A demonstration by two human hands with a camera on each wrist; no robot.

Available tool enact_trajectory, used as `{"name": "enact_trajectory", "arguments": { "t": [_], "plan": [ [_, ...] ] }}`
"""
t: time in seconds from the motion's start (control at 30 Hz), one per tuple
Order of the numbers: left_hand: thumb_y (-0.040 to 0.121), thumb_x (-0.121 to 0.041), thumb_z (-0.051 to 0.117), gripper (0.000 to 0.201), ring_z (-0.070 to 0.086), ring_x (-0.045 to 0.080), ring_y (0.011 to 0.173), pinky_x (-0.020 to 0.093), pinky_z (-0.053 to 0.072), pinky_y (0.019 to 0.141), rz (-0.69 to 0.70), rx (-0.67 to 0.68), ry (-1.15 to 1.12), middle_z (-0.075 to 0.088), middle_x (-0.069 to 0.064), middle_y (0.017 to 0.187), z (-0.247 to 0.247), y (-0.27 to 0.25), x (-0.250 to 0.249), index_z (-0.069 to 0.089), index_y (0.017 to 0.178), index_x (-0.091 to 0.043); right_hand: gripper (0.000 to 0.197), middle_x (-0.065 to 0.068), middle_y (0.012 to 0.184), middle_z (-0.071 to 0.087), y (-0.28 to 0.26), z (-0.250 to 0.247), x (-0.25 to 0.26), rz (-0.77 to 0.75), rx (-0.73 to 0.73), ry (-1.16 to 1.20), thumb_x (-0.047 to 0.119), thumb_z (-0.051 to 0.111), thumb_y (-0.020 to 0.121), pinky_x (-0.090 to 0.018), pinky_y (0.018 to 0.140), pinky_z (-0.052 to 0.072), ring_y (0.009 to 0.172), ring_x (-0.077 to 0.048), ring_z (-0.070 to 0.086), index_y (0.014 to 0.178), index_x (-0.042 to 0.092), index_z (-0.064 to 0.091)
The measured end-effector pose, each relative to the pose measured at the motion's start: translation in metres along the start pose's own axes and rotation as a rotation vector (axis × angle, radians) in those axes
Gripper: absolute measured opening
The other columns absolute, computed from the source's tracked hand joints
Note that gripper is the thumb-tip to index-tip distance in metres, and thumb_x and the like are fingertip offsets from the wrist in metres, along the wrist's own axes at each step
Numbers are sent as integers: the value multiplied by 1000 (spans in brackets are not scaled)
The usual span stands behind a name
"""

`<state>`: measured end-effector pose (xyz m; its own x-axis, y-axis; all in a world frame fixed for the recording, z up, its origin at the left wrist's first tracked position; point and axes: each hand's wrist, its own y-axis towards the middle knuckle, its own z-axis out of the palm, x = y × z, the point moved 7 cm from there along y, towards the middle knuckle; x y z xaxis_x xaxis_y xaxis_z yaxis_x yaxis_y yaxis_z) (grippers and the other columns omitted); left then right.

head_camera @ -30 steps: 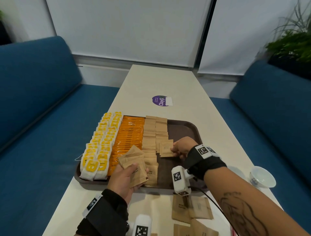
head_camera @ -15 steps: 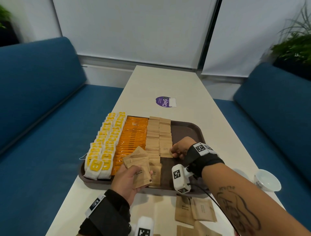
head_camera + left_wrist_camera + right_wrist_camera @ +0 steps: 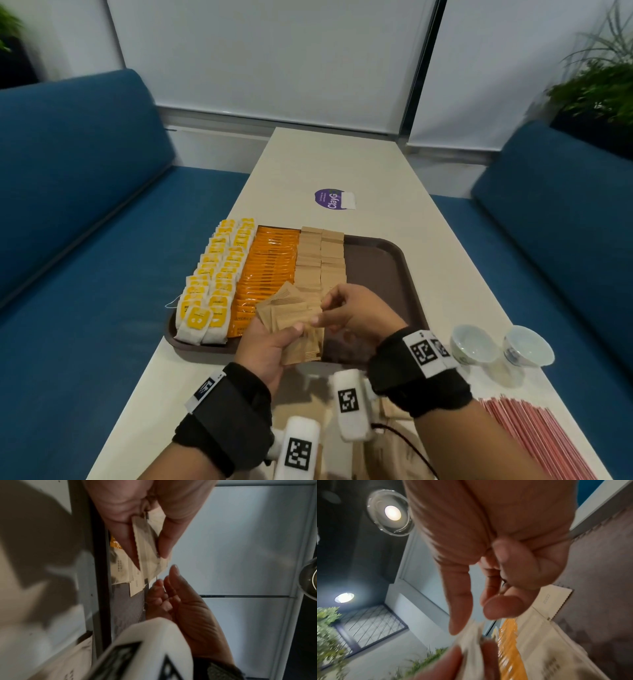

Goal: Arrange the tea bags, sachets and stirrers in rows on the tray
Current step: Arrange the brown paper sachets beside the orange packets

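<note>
— Brown sachets [image 3: 291,313]: paper, feather-light, flat, a bit slick against one another. Best pinched at a corner or serrated edge, one peeled off the fan at a time.

— Held where?

— Fanned out in the left hand [image 3: 269,346], thumb on top, fingers curled beneath, just above the near edge of the tray [image 3: 383,270]. Clamped at the lower end, upper corners free.

— And the right hand [image 3: 356,313]?

— Right at the fan's free edge, thumb and forefinger closing on the top sachet. Touching for certain; a full pinch cannot be told, blurred from the wrist.

— Further out?

— Two brown rows [image 3: 320,260] already laid mid-tray, orange sachets [image 3: 269,270] and tea bags [image 3: 214,284] to the left, bare tray to the right. Stirrers [image 3: 541,435] off-tray, on the table [image 3: 342,164].
</note>
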<state>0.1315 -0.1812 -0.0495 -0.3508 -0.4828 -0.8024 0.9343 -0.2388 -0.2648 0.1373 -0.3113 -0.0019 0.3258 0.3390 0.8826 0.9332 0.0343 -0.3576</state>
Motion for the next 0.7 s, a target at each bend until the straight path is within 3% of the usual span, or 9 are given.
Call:
{"name": "enact_trajectory", "arguments": {
  "t": [0.07, 0.23, 0.3, 0.4, 0.47, 0.57, 0.7],
  "plan": [
    [82, 15, 51, 46, 63, 27, 100, 39, 54, 77, 29, -8, -1, 67, 13, 109, 1, -2, -1, 56, 111, -21, 30, -2, 74, 59, -4, 11, -6, 7, 4, -6, 4, 77, 74, -18, 51, 50, 55, -9, 57, 87, 11, 52],
    [83, 12, 52, 52, 63, 30, 100, 28, 57, 62, 23, -41, -12, 63, 19, 118, -6, -3, 3, 48, 130, -9, 35, -7, 66, 63, -6, 21, -15, 35, 22, -44, 0, 76, 72, -33, 60, 47, 54, -16, 59, 92, 12, 49],
    [86, 7, 52, 48, 65, 28, 93, 30, 56, 66, 36, -43, -17, 64, 18, 118, -5, -4, 1, 49, 130, -10, 34, -6, 62, 62, -3, 21, -18, 54, 17, -23, -1, 74, 73, -34, 61, 44, 52, -16, 58, 91, 13, 48],
    [94, -6, 46, 32, 64, 31, 101, 40, 54, 76, 11, -62, -71, 66, 15, 114, -1, -4, -1, 54, 125, -12, 31, -3, 58, 64, -2, 18, -22, 82, 10, 61, -5, 70, 77, -36, 61, 44, 60, -21, 59, 90, 13, 48],
    [97, -9, 42, 28, 63, 32, 102, 44, 54, 77, -31, -129, -108, 66, 14, 109, -3, -2, 0, 54, 122, -16, 29, -9, 71, 67, -3, 12, -23, 88, 5, 108, -7, 68, 79, -32, 60, 47, 69, -26, 61, 90, 12, 48],
    [98, -10, 39, 25, 63, 29, 94, 37, 58, 58, -58, -163, -92, 64, 10, 105, -4, 2, -1, 51, 119, -20, 21, -15, 94, 70, -5, -7, -21, 77, -29, 132, -5, 66, 81, -23, 56, 52, 77, -24, 66, 90, 8, 54],
    [98, -9, 40, 29, 62, 31, 94, 31, 58, 49, -83, -186, -104, 60, 10, 111, -9, 5, -2, 48, 123, -23, 12, -6, 69, 65, 4, -49, -19, 73, -191, 122, 0, 63, 86, -15, 35, 37, 40, -4, 53, 98, 2, 60]
  ]
}}
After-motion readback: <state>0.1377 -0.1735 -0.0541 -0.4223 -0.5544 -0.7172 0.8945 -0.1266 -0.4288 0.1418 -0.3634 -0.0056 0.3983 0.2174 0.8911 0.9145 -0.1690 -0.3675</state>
